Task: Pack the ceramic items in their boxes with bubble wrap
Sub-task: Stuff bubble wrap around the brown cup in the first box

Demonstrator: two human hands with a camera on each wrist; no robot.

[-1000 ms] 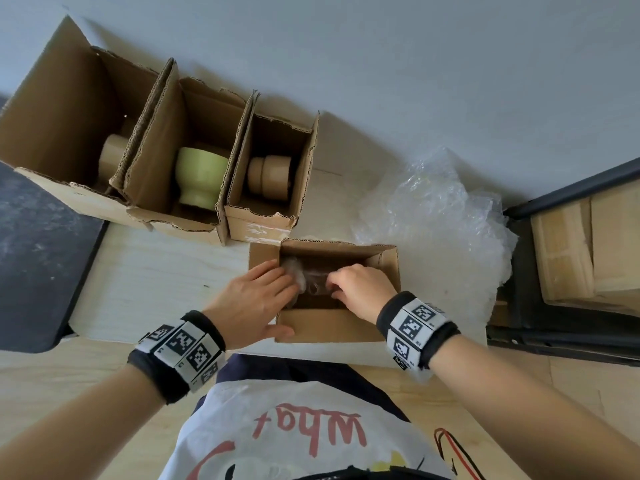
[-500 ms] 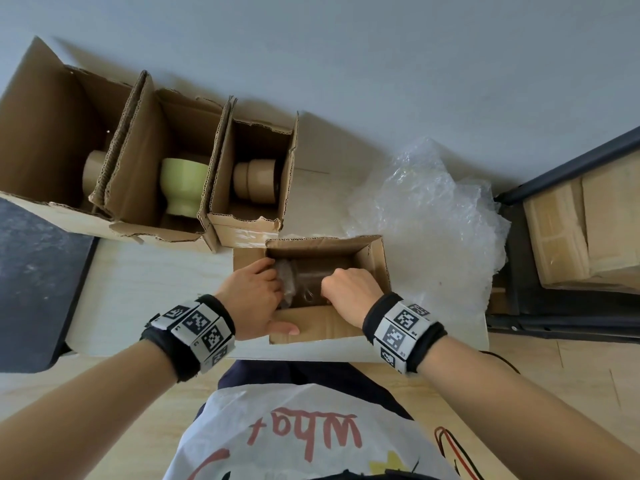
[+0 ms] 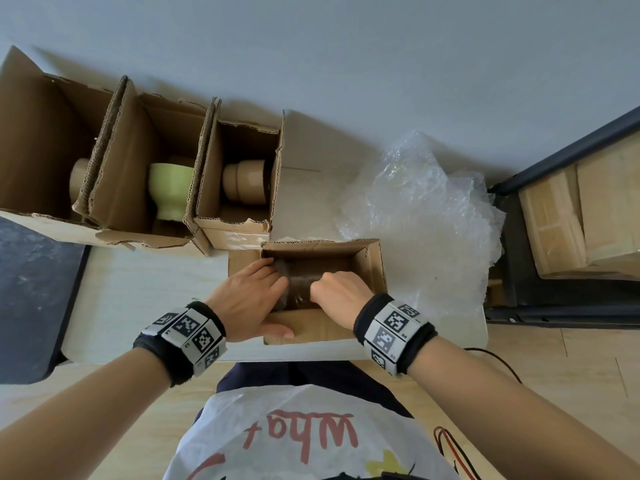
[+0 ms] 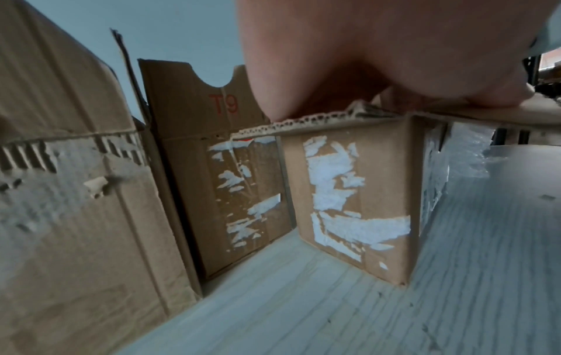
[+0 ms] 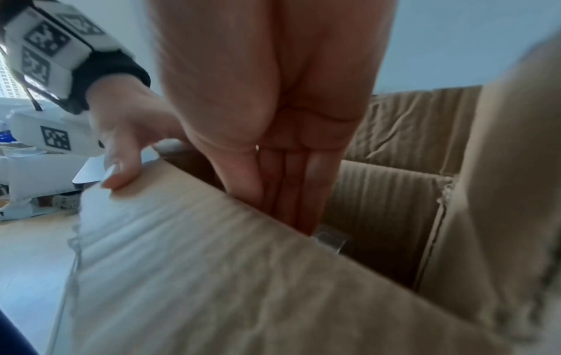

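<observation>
A small open cardboard box (image 3: 375, 271) stands on the white table. Inside it lies a dark brown item in clear bubble wrap (image 3: 303, 280). My left hand (image 3: 251, 297) reaches over the box's left corner. Its fingers lie flat on the wrapped item and its thumb (image 5: 116, 173) rests on the outside of the near wall. My right hand (image 3: 339, 292) reaches in from the near side, and its straight fingers (image 5: 288, 187) point down behind the near wall onto the wrap. In the left wrist view my palm (image 4: 364, 48) covers the box's rim (image 4: 319, 120).
Three open boxes stand at the back left, holding a beige piece (image 3: 78, 174), a green cup (image 3: 171, 188) and a beige pot (image 3: 244, 181). Loose bubble wrap (image 3: 415, 220) is heaped right of the small box. A black shelf (image 3: 512, 271) with cartons is at the right, a dark mat (image 3: 31, 289) at the left.
Both hands have pushed the wrapped item lower into the small box. The pale wrap that showed at the top now lies deeper. My left thumb stays on the near wall.
</observation>
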